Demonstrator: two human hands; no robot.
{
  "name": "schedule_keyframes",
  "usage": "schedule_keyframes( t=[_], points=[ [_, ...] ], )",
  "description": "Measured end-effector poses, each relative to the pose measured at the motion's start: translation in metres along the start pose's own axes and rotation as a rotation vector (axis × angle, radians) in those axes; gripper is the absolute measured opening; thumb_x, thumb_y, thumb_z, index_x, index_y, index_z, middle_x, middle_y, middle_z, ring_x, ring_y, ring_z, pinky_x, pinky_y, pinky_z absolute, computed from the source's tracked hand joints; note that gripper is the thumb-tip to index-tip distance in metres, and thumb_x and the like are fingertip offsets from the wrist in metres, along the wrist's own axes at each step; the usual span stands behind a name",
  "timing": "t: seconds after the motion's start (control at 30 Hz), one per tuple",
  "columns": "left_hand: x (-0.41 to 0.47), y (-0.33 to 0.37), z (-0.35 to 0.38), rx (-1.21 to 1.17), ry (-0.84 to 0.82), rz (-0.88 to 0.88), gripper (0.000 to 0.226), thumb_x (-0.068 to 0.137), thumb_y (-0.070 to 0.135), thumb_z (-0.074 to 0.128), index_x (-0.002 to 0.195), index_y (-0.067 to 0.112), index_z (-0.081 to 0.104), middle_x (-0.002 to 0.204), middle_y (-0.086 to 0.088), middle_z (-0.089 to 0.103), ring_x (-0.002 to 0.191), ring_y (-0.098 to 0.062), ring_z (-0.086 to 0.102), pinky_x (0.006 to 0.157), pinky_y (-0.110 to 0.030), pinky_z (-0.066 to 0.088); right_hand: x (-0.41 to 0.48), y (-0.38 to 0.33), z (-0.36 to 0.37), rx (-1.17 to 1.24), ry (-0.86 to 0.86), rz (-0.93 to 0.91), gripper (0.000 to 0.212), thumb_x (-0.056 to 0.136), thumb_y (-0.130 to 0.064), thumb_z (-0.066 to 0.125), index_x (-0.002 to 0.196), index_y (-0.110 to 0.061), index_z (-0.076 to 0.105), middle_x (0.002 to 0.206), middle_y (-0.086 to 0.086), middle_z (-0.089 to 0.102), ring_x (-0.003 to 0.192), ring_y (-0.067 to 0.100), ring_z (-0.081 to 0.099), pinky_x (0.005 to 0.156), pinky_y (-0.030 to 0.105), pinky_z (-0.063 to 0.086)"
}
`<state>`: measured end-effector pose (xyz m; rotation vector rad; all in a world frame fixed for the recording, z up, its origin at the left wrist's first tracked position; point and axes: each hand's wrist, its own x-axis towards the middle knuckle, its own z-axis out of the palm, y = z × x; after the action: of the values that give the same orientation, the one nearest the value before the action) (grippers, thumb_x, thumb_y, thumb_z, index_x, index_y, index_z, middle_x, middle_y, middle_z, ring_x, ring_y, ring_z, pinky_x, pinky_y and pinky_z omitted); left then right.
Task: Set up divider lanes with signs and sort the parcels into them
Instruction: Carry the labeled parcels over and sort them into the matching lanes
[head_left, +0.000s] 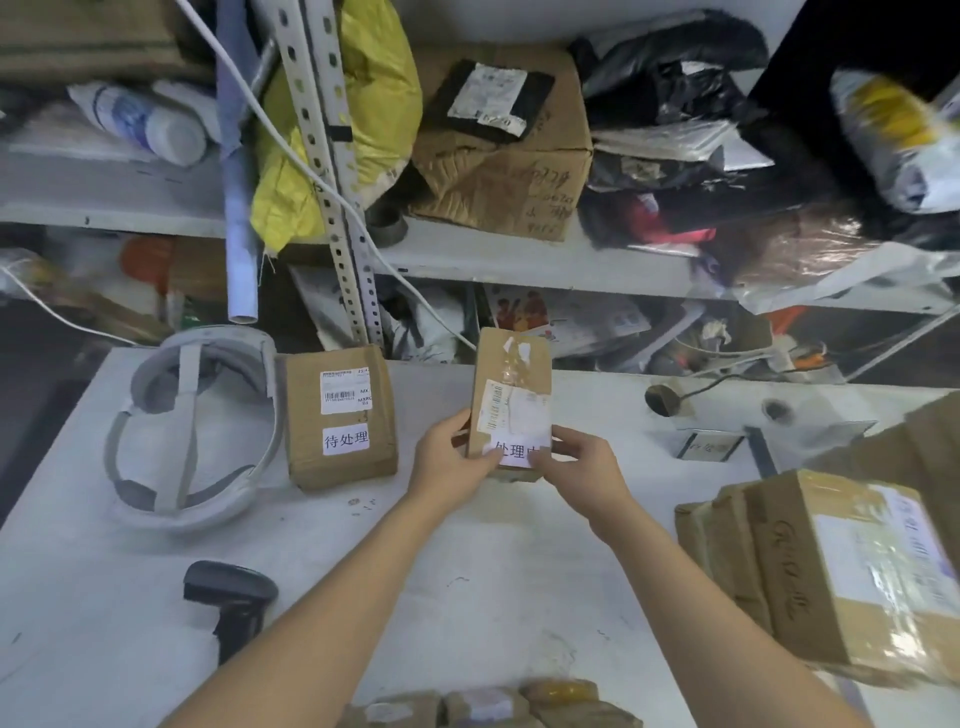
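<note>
cardboard parcel (511, 400) sign (516, 451) half hidden by both hands' fingers (491, 457).

2 bare forearms (322, 608), bare hands (449, 460)

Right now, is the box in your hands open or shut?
Shut. The box shows a flat brown face with tape and labels across it; the left hand and right hand grip its near end.
</note>
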<state>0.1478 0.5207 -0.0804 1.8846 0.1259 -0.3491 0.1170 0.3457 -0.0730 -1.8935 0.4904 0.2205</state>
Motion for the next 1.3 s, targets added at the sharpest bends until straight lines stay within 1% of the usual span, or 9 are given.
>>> schedule_keyframes(
  t=[0.13,0.27,0.4,0.57,0.73,0.87,0.97,1.1,1.3],
  points=[
    [-0.017,0.037,0.007,-0.016,0.001,0.072,0.065,0.080,0.012,0.079,0.139,0.023,0.055,0.120,0.008,0.061,0.108,-0.007,0.054,0.070,-0.007,0.042,-0.025,-0.016,-0.029,0.057,0.036,-0.058,0.028,0.089,-0.015,0.068,0.103,-0.039,0.071,0.097,-0.017,0.075,0.092,0.008,0.071,0.070,0.019,0.051],
    [-0.036,0.077,0.024,-0.063,0.016,0.127,0.061,0.082,0.017,0.077,0.139,0.021,0.054,0.128,0.002,0.060,0.115,-0.014,0.055,0.090,-0.029,0.051,-0.051,-0.032,-0.067,0.117,0.080,-0.113,0.027,0.090,-0.019,0.068,0.112,-0.034,0.072,0.100,-0.013,0.075,0.092,0.009,0.070,0.068,0.018,0.051],
    [-0.061,0.116,0.050,-0.062,0.043,0.208,0.063,0.083,0.019,0.075,0.141,0.028,0.052,0.135,0.002,0.054,0.120,-0.016,0.054,0.101,-0.041,0.049,-0.079,-0.040,-0.108,0.160,0.130,-0.145,0.027,0.087,-0.025,0.071,0.112,-0.031,0.074,0.097,-0.009,0.076,0.087,0.013,0.070,0.075,0.031,0.056],
    [-0.108,0.160,0.096,-0.063,0.061,0.310,0.062,0.085,0.024,0.073,0.142,0.029,0.051,0.128,0.004,0.054,0.117,-0.017,0.055,0.097,-0.037,0.051,-0.125,-0.042,-0.178,0.182,0.134,-0.279,0.025,0.090,-0.016,0.069,0.113,-0.022,0.075,0.095,-0.008,0.077,0.075,-0.002,0.066,0.063,0.014,0.048],
    [-0.168,0.201,0.161,-0.039,0.099,0.402,0.053,0.086,0.025,0.071,0.137,0.028,0.057,0.117,0.004,0.054,0.112,-0.017,0.057,0.094,-0.033,0.052,-0.170,-0.026,-0.259,0.225,0.147,-0.332,0.026,0.090,-0.014,0.069,0.115,-0.022,0.075,0.098,-0.008,0.078,0.095,0.017,0.073,0.084,0.037,0.060],
    [-0.203,0.226,0.221,-0.037,0.083,0.432,0.052,0.086,0.031,0.071,0.136,0.032,0.057,0.121,0.004,0.055,0.114,-0.018,0.057,0.093,-0.037,0.054,-0.198,-0.006,-0.325,0.205,0.197,-0.374,0.029,0.090,-0.019,0.070,0.118,-0.024,0.073,0.101,-0.009,0.077,0.095,0.013,0.072,0.080,0.034,0.059],
    [-0.225,0.244,0.268,-0.071,0.040,0.449,0.047,0.088,0.029,0.070,0.133,0.033,0.059,0.119,0.008,0.056,0.108,-0.010,0.056,0.090,-0.030,0.050,-0.214,0.007,-0.375,0.191,0.263,-0.368,0.031,0.089,-0.023,0.072,0.119,-0.026,0.072,0.104,-0.010,0.075,0.098,0.011,0.070,0.086,0.035,0.058],
    [-0.236,0.264,0.324,-0.088,-0.075,0.438,0.042,0.085,0.033,0.073,0.125,0.041,0.063,0.116,0.016,0.062,0.106,-0.006,0.059,0.087,-0.028,0.054,-0.226,0.027,-0.438,0.165,0.330,-0.323,0.033,0.090,-0.023,0.071,0.123,-0.027,0.071,0.108,-0.009,0.075,0.099,0.009,0.069,0.081,0.029,0.059],
    [-0.222,0.284,0.397,-0.084,-0.190,0.404,0.050,0.089,0.033,0.070,0.137,0.034,0.056,0.127,0.011,0.065,0.111,-0.009,0.061,0.092,-0.033,0.054,-0.214,0.050,-0.505,0.163,0.399,-0.212,0.035,0.088,-0.026,0.074,0.123,-0.025,0.070,0.103,-0.007,0.076,0.096,0.016,0.072,0.090,0.040,0.059]
  ],
)
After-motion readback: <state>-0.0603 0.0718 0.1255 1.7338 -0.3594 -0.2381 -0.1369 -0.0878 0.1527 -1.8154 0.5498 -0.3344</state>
